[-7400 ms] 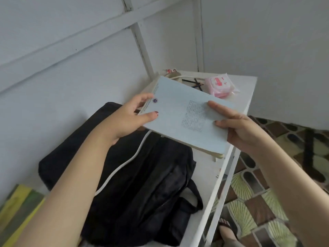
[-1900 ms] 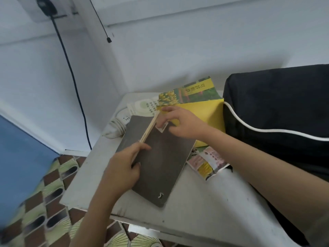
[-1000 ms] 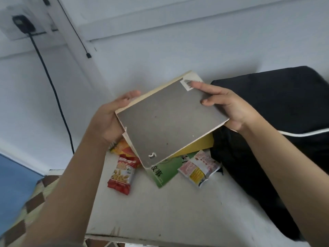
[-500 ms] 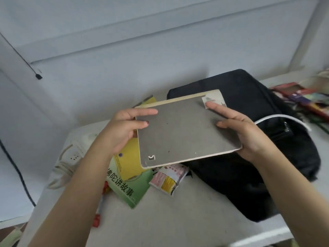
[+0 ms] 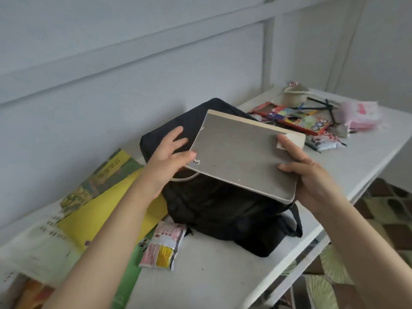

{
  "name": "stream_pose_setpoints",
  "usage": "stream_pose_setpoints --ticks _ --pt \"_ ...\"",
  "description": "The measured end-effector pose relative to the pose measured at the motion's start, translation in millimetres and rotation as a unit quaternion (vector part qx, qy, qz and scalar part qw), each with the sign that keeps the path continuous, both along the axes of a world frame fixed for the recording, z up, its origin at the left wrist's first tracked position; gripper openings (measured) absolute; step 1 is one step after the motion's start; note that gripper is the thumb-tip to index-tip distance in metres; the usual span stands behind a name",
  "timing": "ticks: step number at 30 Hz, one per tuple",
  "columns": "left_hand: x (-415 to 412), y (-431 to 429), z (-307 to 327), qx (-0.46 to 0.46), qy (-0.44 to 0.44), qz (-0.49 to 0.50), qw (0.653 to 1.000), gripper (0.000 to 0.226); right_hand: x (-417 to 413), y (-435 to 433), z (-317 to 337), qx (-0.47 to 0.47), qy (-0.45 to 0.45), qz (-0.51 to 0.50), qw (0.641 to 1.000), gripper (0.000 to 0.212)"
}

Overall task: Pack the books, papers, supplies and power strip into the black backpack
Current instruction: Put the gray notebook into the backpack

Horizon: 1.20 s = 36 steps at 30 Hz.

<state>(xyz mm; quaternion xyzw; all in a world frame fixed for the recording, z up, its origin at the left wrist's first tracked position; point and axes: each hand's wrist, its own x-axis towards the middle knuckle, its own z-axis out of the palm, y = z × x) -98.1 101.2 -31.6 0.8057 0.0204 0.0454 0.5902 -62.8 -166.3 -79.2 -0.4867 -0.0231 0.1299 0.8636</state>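
A person holds a grey book [image 5: 243, 157] up in the air, right over the black backpack [image 5: 223, 210]. The book has a plain grey cover and cream page edges. It has a tiny white mark near its left corner and a pale sticker near its far right corner. It is tilted, with the far long side higher than the near one. I cannot tell if it touches the bag.

The left hand [image 5: 169, 155] is at the book's near left corner. Its thumb lies on top of the cover. Two fingers stick out straight over the bag, and the others are hidden under the book. The right hand [image 5: 312, 175] grips the right end, thumb on top by the sticker and fingers curled round below. Both arms reach in from the front.

The backpack lies flat on a white table [image 5: 223, 275], with its back close to the wall. A white cord [image 5: 185, 179] peeks out under the book. A bag strap [image 5: 296, 221] lies near the table's front edge. Left of the bag are a yellow folder [image 5: 93, 219] and a snack packet [image 5: 165, 248] that touches the bag. On the right, apart from the bag, lie a box of coloured pencils [image 5: 296, 117] and a pink packet [image 5: 361, 114]. Bare white top shows in front of the bag, up to the table edge.
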Motion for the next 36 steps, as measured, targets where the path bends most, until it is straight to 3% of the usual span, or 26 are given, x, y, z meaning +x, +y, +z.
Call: stream_pose_setpoints --ticks 3,5,6,7,9,10,11,14,18,21,25,27,30,33,36 --pt "-12 -24 -18 0.087 -0.031 -0.047 0.995 0.088 -2 -16 -7 0.029 0.021 -0.085 0.996 0.061" --pt "-27 -38 -31 0.201 -0.102 -0.109 0.968 0.093 -2 -25 -11 0.028 0.026 -0.126 0.991 0.061" --pt "-33 -42 -39 0.297 -0.177 -0.129 0.929 0.085 -3 -29 -13 0.026 0.027 -0.141 0.989 0.061" --pt "-38 -47 -47 0.395 -0.289 -0.135 0.862 0.069 -4 -33 -14 0.025 0.029 -0.154 0.987 0.061" --pt "-45 -56 -65 0.498 -0.514 -0.155 0.681 0.031 -7 -40 -17 0.024 0.033 -0.171 0.984 0.062" --pt "-49 -60 -72 0.503 -0.56 -0.183 0.632 0.023 -9 -42 -18 0.022 0.035 -0.175 0.984 0.062" --pt "-51 -63 -77 0.498 -0.571 -0.213 0.617 0.021 -11 -44 -19 0.02 0.036 -0.178 0.983 0.061" --pt "-39 -58 -77 0.537 -0.498 -0.234 0.639 0.023 -14 -48 -23 0.022 0.036 -0.181 0.983 0.062" --pt "-17 -38 -59 0.616 -0.357 -0.112 0.693 0.034 -20 -47 -22 0.046 0.04 -0.193 0.979 0.06" --pt "-6 -29 -50 0.679 -0.241 -0.059 0.691 0.068 -22 -48 -21 0.054 0.046 -0.194 0.978 0.061" --pt "8 -26 -41 0.725 -0.159 -0.047 0.669 0.101 -25 -47 -20 0.056 0.047 -0.192 0.979 0.063" --pt "13 -23 -38 0.686 -0.146 -0.068 0.709 0.094 -26 -47 -20 0.061 0.046 -0.19 0.979 0.062" --pt "21 -12 -28 0.595 -0.142 -0.124 0.781 0.062 -26 -46 -20 0.063 0.048 -0.185 0.979 0.062" --pt "28 -3 -21 0.58 -0.143 -0.132 0.791 0.045 -26 -45 -21 0.071 0.054 -0.18 0.98 0.061" --pt "37 3 -17 0.552 -0.077 -0.13 0.82 0.041 -24 -46 -21 0.07 0.053 -0.173 0.981 0.058"
